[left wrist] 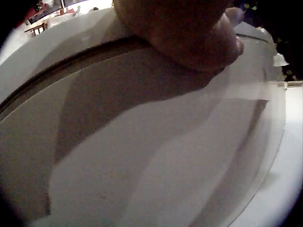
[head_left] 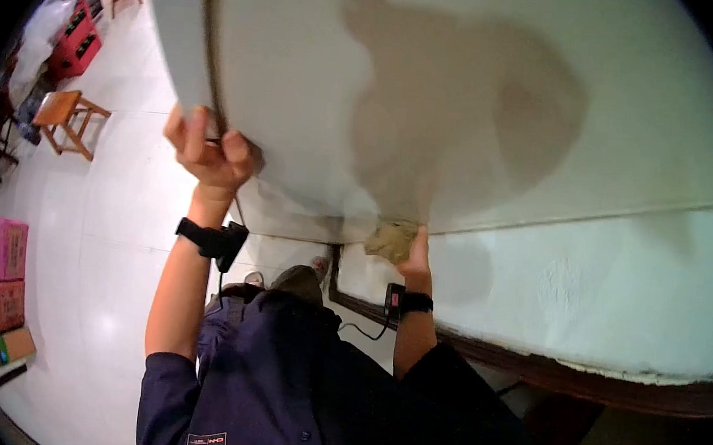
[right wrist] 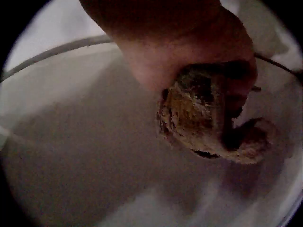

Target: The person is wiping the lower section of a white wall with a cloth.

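Observation:
A large pale panel [head_left: 293,73] with a dark groove along its left side fills much of the head view. My left hand [head_left: 210,152] is at that side, its fingers curled about the panel's edge by the groove. In the left wrist view the hand [left wrist: 189,40] bends over the same edge. My right hand [head_left: 418,255] grips a crumpled yellowish-brown cloth [head_left: 390,240] against the pale surface, close to the panel's lower seam. The right wrist view shows the bunched cloth [right wrist: 199,116] under the curled fingers, one fold sticking out.
Below the seam runs a white strip [head_left: 538,281] with a dark wooden border [head_left: 531,361]. On the floor at left stand a wooden stool [head_left: 66,119], a red crate [head_left: 75,44] and pink boxes [head_left: 10,251]. Shadows fall over the panel.

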Demonstrator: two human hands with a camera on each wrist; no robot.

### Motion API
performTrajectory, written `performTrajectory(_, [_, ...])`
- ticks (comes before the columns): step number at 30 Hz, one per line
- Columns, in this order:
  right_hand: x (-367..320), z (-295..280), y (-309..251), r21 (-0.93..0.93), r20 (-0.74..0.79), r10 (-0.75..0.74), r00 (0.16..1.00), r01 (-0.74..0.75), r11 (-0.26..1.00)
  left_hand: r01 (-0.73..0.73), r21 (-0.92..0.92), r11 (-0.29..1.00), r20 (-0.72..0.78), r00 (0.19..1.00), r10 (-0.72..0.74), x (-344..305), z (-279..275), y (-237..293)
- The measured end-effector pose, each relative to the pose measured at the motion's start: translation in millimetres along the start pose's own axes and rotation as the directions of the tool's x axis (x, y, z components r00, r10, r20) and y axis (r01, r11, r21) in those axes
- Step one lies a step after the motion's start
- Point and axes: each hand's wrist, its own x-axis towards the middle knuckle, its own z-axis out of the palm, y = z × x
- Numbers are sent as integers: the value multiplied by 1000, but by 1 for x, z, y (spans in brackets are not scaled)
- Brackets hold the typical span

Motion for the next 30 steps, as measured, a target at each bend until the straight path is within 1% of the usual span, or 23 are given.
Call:
performTrajectory(1, [2,7,2,51,64,33,997,-36,998,-57,42,998,40,998,55,8,0,1])
performTrajectory(2, [-3,13,2,105,104,28,994,-39,994,-25,-16,1000,16,1000,25,8,0,2])
performTrajectory(3, [-8,16,1,99,102,34,994,-45,994,-19,-10,1000,17,1000,19,6,-3,-1])
performTrajectory(5, [-20,26,-14,64,123,-88,989,80,995,11,-2,1000,-35,999,-11,5,1,-2])
performTrajectory(6, [-29,32,-26,63,118,-93,989,86,994,7,-30,1000,-35,999,-8,4,2,-4])
performTrajectory(8, [-55,49,-46,-51,114,-167,979,174,983,13,-16,1000,-44,999,-14,2,1,-6])
performTrajectory(9, [-65,58,-53,-49,99,-169,981,174,984,11,8,1000,-55,998,-11,3,2,-6])
performTrajectory(10, [-73,69,-58,-82,78,-168,983,174,981,18,30,999,6,1000,-19,8,-1,-1])
performTrajectory(11, [-77,74,-59,-116,59,-169,984,175,978,23,18,1000,10,1000,-23,5,0,0])
performTrajectory(13, [-68,65,-50,-84,65,-193,979,198,977,63,-56,996,-4,998,-63,0,2,-4])
performTrajectory(15, [-55,58,-46,-59,91,-206,974,212,976,49,-16,999,-6,999,-49,4,1,-4])
performTrajectory(17, [-50,46,-37,-114,192,-119,974,142,983,18,59,998,42,999,-21,6,-2,0])
performTrajectory(18, [-45,36,-28,-111,191,-122,974,144,983,16,55,998,43,999,-19,6,-3,-1])
performTrajectory(20, [-33,20,-13,-329,221,-63,973,136,935,40,-3,999,14,999,-39,7,0,-2])
performTrajectory(21, [-30,19,-11,-333,227,-71,971,146,932,38,-3,999,1,999,-38,7,1,-1])
performTrajectory(22, [-24,19,-9,-187,159,10,987,20,982,34,-14,999,3,999,-34,8,1,-2])
performTrajectory(23, [-23,29,-6,-25,104,107,989,-104,994,28,-24,999,10,1000,-28,9,-1,-3])
performTrajectory(24, [-27,35,-5,-41,-71,106,992,-109,993,31,0,1000,19,999,-31,8,-3,-4])
performTrajectory(25, [-34,36,-6,-41,-72,112,991,-115,993,33,3,999,24,999,-33,7,-5,-4])
performTrajectory(27, [-41,37,-17,-104,78,-79,994,87,991,19,9,1000,27,999,-19,7,-4,-5])
performTrajectory(28, [-44,39,-25,-101,76,-77,994,84,991,18,9,1000,31,999,-19,7,-4,-5])
performTrajectory(30, [-56,46,-41,-198,-21,-117,993,110,974,13,11,1000,29,999,-14,6,-5,-5])
